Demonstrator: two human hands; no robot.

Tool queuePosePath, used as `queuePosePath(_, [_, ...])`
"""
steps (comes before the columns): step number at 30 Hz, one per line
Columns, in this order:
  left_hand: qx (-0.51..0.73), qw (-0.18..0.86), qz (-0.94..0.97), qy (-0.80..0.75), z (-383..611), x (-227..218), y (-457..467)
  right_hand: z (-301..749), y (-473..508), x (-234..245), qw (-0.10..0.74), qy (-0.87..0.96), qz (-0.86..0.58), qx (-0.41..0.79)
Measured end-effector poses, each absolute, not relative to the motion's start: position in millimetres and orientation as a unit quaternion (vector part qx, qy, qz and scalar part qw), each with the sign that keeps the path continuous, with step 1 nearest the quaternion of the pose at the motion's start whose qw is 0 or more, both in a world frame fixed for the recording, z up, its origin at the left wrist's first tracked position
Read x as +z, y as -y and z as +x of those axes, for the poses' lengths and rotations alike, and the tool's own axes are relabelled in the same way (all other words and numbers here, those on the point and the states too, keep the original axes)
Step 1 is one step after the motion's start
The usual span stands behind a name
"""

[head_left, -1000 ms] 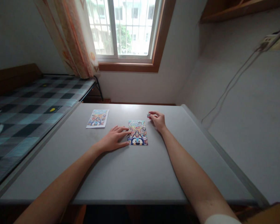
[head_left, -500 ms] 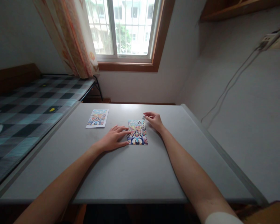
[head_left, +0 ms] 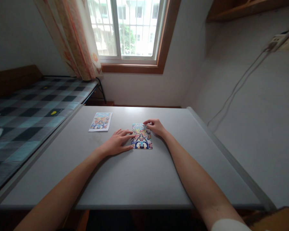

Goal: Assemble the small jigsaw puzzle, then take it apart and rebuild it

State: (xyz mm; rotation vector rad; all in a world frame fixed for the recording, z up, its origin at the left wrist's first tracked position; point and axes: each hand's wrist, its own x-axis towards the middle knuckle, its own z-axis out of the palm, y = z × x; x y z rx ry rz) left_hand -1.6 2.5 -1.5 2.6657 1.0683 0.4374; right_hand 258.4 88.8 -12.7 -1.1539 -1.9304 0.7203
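A small colourful jigsaw puzzle (head_left: pixel 142 138) lies flat on the grey-white table (head_left: pixel 135 179), a blue cartoon face along its near edge. My left hand (head_left: pixel 117 142) rests on the table with fingers spread, its fingertips touching the puzzle's left edge. Over the puzzle's upper right corner, my right hand (head_left: pixel 156 126) pinches a puzzle piece, now mostly hidden by the fingers. That corner of the puzzle is covered by the hand too. To the left lies a printed picture card (head_left: pixel 100 122) with the same design as the puzzle.
A bed with a checked mattress (head_left: pixel 38 99) stands along the table's left side. Beyond the table are a window (head_left: pixel 135 32) and a patterned curtain (head_left: pixel 72 38). A cable (head_left: pixel 236 86) hangs from a socket on the right wall.
My right hand has moved a little left, carrying the puzzle piece from beside the puzzle's upper right edge onto that corner. The left hand has stayed in place.
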Motion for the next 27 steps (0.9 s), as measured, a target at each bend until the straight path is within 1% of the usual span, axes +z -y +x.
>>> queuePosePath(6, [0.151, 0.115, 0.910, -0.368, -1, -2, -2, 258, -92, -18, 0.379, 0.783, -0.421, 0.256])
queuePosePath(16, [0.154, 0.118, 0.912, -0.362, -1, 0, -2, 257, -95, -25, 0.340, 0.792, -0.474, 0.179])
queuePosePath(27, [0.150, 0.121, 0.910, -0.368, -1, 0, -1, 261, -96, -25, 0.377, 0.774, -0.473, 0.190])
